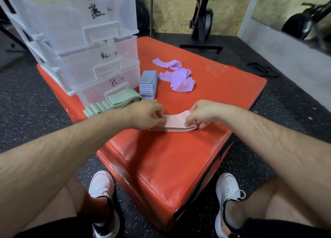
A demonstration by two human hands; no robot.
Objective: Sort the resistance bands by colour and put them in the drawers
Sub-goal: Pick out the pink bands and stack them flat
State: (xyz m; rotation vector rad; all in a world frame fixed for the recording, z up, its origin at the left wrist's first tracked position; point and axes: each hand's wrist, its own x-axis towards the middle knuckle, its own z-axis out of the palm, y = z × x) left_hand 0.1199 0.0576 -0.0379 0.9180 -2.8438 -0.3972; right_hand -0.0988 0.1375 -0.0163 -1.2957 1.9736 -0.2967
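A gym room with a dark speckled rubber floor (pixel 26 103); in the middle of it lies a big red pad (pixel 179 166), and everything here is placed by this pad.

Head view: both bare forearms reach forward over the near part of the red pad and the hands meet above its middle. The left hand (pixel 145 115) is turned palm down, its fingers curled, and it pinches the left end of a flat stack of pink bands (pixel 176 124). The right hand (pixel 206 112) is curled over the right end of the same stack and grasps it between fingers and thumb; this end is bent a little upward. The rest of the pink stack lies on the pad.

On the far left part of the pad stands a clear plastic drawer unit (pixel 80 40) with handwritten marks on the drawer fronts. Against its foot, still on the pad, lie the green bands (pixel 116 101), partly covered by the left wrist. Just beside them, more to the pad's centre, is a neat pile of blue-grey bands (pixel 147 85). Behind it, on the far side of the pad, the purple bands (pixel 177 76) lie loose and crumpled.

Beyond the pad's far edge stands a black exercise machine (pixel 202 22). At the near edge two white shoes (pixel 102 185) rest on the floor.
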